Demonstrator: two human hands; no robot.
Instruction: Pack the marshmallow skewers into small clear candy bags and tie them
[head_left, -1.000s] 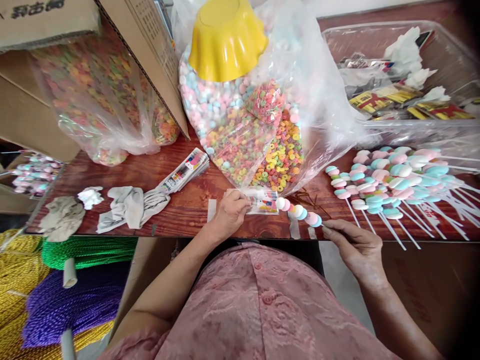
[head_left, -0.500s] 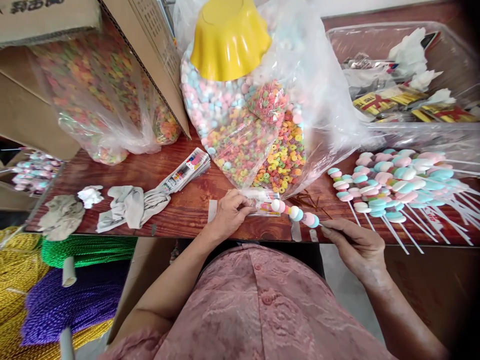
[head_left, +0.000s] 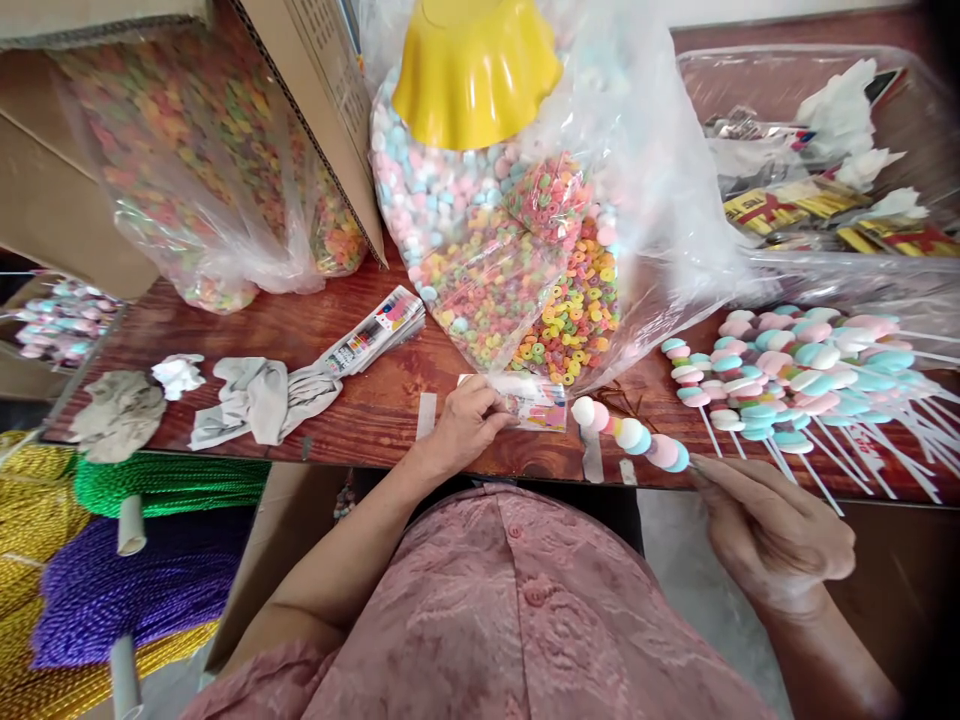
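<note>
My right hand point(head_left: 772, 530) pinches the stick of a candy skewer point(head_left: 631, 434), threaded with white, pink and blue marshmallows and some coloured pieces between. The skewer tilts over the table's front edge, its tip pointing left. My left hand point(head_left: 469, 422) is closed on the left end of a printed plastic sleeve point(head_left: 540, 402) lying on the table. A small gap separates the skewer's tip from the sleeve. More marshmallow skewers point(head_left: 795, 370) lie piled on the right, white sticks towards me.
Behind stands a clear bag of marshmallows and gummy rings point(head_left: 577, 320) with a yellow bowl point(head_left: 480, 80) on top. Left are gloves point(head_left: 259, 400), a stack of printed sleeves point(head_left: 375, 330) and a carton point(head_left: 315, 120). A clear plastic tub point(head_left: 817, 255) sits back right.
My right hand has moved right and slightly down, taking the skewer away from the printed sleeve. My left hand stays at the sleeve. The view has shifted slightly.
</note>
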